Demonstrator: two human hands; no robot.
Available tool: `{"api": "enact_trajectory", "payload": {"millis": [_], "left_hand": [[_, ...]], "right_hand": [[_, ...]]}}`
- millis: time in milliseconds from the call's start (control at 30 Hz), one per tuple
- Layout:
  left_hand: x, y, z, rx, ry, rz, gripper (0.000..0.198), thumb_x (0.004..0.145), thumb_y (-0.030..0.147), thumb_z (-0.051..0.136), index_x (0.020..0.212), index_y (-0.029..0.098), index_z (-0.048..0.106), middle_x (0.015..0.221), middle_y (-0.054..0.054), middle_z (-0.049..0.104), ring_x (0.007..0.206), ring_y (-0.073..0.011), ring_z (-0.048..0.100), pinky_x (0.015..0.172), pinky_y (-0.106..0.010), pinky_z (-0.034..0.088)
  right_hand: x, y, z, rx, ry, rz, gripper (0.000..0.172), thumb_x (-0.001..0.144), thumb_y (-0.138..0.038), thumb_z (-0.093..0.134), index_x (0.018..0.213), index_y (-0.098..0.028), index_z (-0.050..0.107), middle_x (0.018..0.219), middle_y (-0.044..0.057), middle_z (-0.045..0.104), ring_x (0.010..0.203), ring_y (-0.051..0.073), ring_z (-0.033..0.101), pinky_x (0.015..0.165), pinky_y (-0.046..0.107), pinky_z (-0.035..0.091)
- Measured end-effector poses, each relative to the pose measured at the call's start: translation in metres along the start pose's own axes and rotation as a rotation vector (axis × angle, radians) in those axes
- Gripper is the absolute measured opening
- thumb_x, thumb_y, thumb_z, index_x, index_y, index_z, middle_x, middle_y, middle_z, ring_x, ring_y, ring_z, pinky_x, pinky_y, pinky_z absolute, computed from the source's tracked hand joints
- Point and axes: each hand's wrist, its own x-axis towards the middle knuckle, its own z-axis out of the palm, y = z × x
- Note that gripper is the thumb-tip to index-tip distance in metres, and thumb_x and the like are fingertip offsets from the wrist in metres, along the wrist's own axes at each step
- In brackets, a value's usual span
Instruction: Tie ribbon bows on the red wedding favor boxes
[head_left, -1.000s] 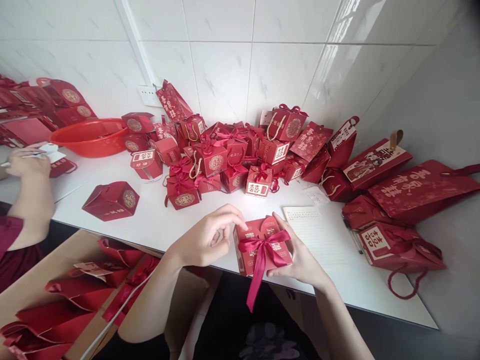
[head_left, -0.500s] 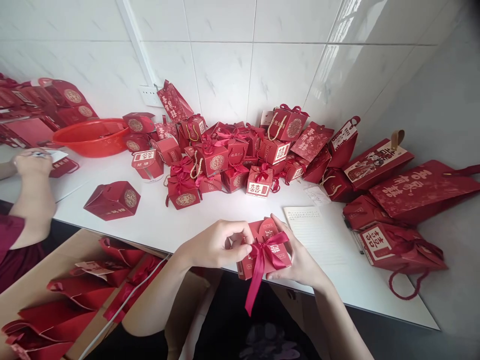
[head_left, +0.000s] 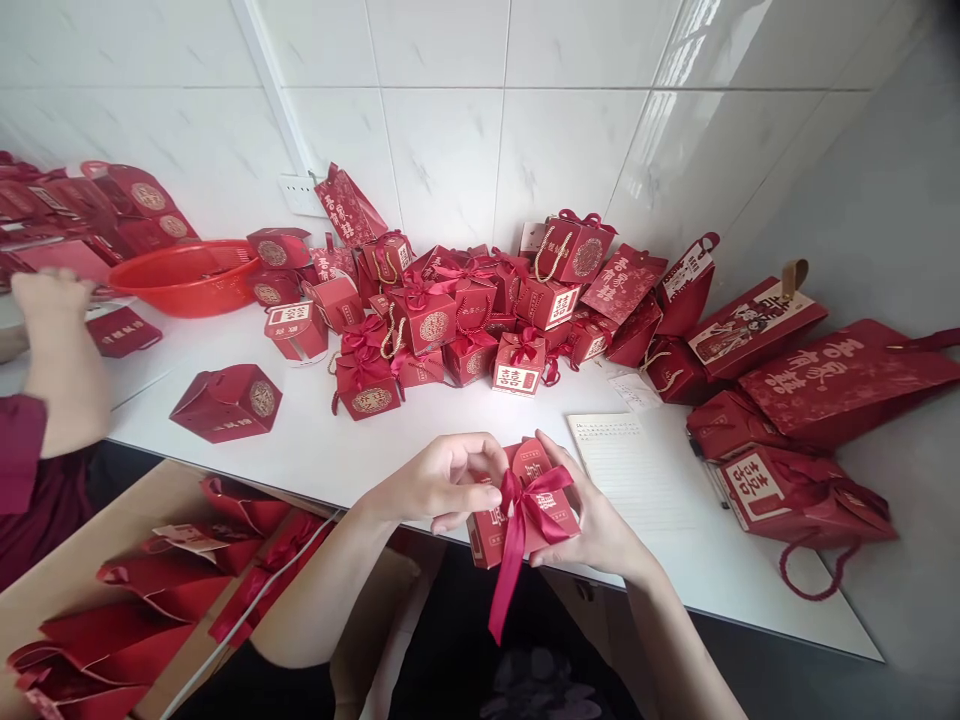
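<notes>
A small red gift box point(head_left: 489, 541) with gold and white lettering is held over the table's front edge. My right hand point(head_left: 592, 520) wraps around its right side, thumb and fingers on opposite edges. A dark pink ribbon bow point(head_left: 517, 497) lies across the box's front, one long tail hanging down. My left hand point(head_left: 442, 485) pinches at the left loop of the bow with thumb and forefinger; the other fingers are curled. Behind the hands stands a pile of finished-looking red gift boxes point(head_left: 427, 330), several with bows or gold cord handles.
An open lined notebook point(head_left: 630, 470) lies right of my hands. Red bags and boxes point(head_left: 795, 490) crowd the right side. At left are a lone red box point(head_left: 226, 402), an orange-red basin point(head_left: 187, 290), a co-worker's arm point(head_left: 64, 370), and a carton point(head_left: 169, 690) of red bags below.
My left fingers have shifted slightly at the bow, and the box has tilted a little. The co-worker's hand has moved up and left, away from the red item there.
</notes>
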Motion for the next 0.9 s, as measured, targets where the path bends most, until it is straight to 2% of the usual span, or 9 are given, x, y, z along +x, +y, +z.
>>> {"api": "enact_trajectory", "payload": {"millis": [67, 167, 333, 533, 633, 767, 833, 900], "left_hand": [[-0.001, 0.001, 0.001, -0.004, 0.006, -0.025, 0.028, 0.079, 0.029, 0.065, 0.09, 0.018, 0.043, 0.073, 0.002, 0.06, 0.03, -0.0005, 0.039, 0.029, -0.013, 0.024], [-0.005, 0.001, 0.004, 0.057, 0.085, -0.041, 0.032, 0.08, 0.029, 0.064, 0.095, 0.021, 0.037, 0.064, 0.008, 0.054, 0.03, -0.0022, 0.04, 0.031, -0.013, 0.024], [-0.014, 0.001, 0.01, 0.247, 0.251, 0.001, 0.022, 0.082, 0.03, 0.062, 0.087, 0.018, 0.044, 0.078, 0.004, 0.054, 0.038, -0.0015, 0.044, 0.035, -0.014, 0.03], [-0.018, -0.004, 0.019, 0.43, 0.346, -0.004, 0.014, 0.085, 0.031, 0.057, 0.089, 0.019, 0.051, 0.079, 0.003, 0.052, 0.049, -0.0036, 0.043, 0.042, -0.016, 0.031], [-0.023, -0.004, 0.022, 0.484, 0.423, -0.023, 0.014, 0.09, 0.033, 0.049, 0.095, 0.02, 0.052, 0.07, 0.005, 0.052, 0.045, -0.0052, 0.043, 0.045, -0.019, 0.034], [-0.034, 0.0, 0.022, 0.447, 0.579, 0.023, 0.019, 0.092, 0.033, 0.046, 0.108, 0.024, 0.047, 0.054, 0.008, 0.049, 0.046, -0.0107, 0.052, 0.054, -0.022, 0.043], [-0.035, 0.001, 0.021, 0.465, 0.628, -0.009, 0.018, 0.092, 0.038, 0.046, 0.101, 0.023, 0.049, 0.048, 0.009, 0.046, 0.047, -0.0119, 0.051, 0.053, -0.022, 0.041], [-0.033, 0.001, 0.021, 0.548, 0.627, -0.087, 0.025, 0.091, 0.046, 0.045, 0.088, 0.021, 0.051, 0.045, 0.008, 0.045, 0.046, -0.0118, 0.048, 0.051, -0.021, 0.037]], "right_hand": [[0.0, 0.002, -0.001, 0.0, 0.008, 0.004, 0.122, 0.049, -0.048, 0.086, 0.148, -0.029, 0.018, 0.148, 0.012, 0.034, 0.136, 0.033, 0.035, 0.112, 0.048, 0.029], [-0.001, 0.004, -0.004, -0.03, 0.038, 0.001, 0.12, 0.05, -0.048, 0.086, 0.148, -0.03, 0.02, 0.15, 0.012, 0.031, 0.136, 0.033, 0.034, 0.113, 0.05, 0.026], [-0.003, 0.0, -0.007, -0.142, 0.106, -0.032, 0.117, 0.053, -0.045, 0.085, 0.148, -0.031, 0.018, 0.151, 0.011, 0.029, 0.139, 0.033, 0.028, 0.113, 0.048, 0.029], [-0.005, -0.008, -0.007, -0.283, 0.123, -0.12, 0.117, 0.056, -0.043, 0.084, 0.149, -0.033, 0.014, 0.15, 0.011, 0.03, 0.139, 0.034, 0.028, 0.11, 0.05, 0.034], [-0.006, -0.008, -0.008, -0.307, 0.132, -0.126, 0.116, 0.058, -0.042, 0.084, 0.148, -0.035, 0.012, 0.151, 0.01, 0.028, 0.139, 0.034, 0.028, 0.109, 0.05, 0.035], [-0.007, -0.008, -0.01, -0.317, 0.16, -0.127, 0.113, 0.059, -0.043, 0.083, 0.148, -0.035, 0.014, 0.15, 0.011, 0.031, 0.138, 0.033, 0.031, 0.108, 0.05, 0.036], [-0.007, -0.009, -0.011, -0.319, 0.179, -0.132, 0.113, 0.058, -0.043, 0.083, 0.148, -0.033, 0.015, 0.149, 0.012, 0.032, 0.137, 0.033, 0.033, 0.108, 0.05, 0.036], [-0.007, -0.009, -0.011, -0.325, 0.186, -0.138, 0.113, 0.059, -0.043, 0.083, 0.148, -0.031, 0.015, 0.148, 0.013, 0.033, 0.137, 0.033, 0.033, 0.108, 0.05, 0.036]]}}
